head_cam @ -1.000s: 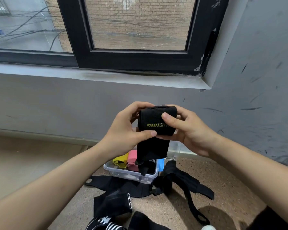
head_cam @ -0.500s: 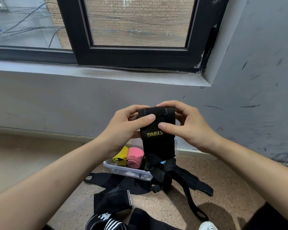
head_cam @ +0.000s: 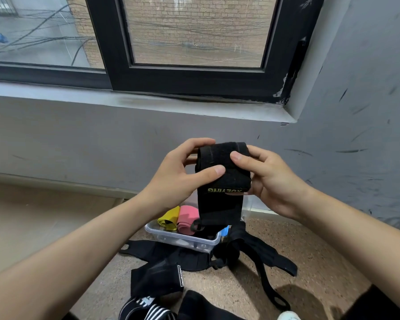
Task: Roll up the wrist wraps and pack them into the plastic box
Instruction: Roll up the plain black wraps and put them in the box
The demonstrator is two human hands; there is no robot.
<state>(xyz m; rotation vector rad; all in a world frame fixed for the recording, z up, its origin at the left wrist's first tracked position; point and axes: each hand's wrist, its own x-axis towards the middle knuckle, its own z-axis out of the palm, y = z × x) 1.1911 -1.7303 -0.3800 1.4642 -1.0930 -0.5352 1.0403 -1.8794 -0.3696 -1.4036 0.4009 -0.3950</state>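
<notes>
I hold a black wrist wrap (head_cam: 219,181) with yellow lettering in front of me, partly rolled at its top. My left hand (head_cam: 178,179) grips the roll from the left, thumb pressed on its front. My right hand (head_cam: 268,179) grips it from the right, thumb on top. The wrap's loose tail hangs down with its thumb loop over the clear plastic box (head_cam: 183,239) on the floor. Inside the box lie a yellow roll (head_cam: 169,219) and a pink roll (head_cam: 187,219). More black wraps (head_cam: 259,257) lie loose on the floor around the box.
A grey wall and window sill (head_cam: 148,105) stand right behind the box. A black band with a white label (head_cam: 157,280) lies in front of the box. A black-and-white striped slipper (head_cam: 148,310) shows at the bottom edge. The floor is speckled brown.
The roll has been turned further, so the yellow lettering has moved down its front and now reads upside down. The hanging tail is shorter, and both thumbs have shifted on the roll.
</notes>
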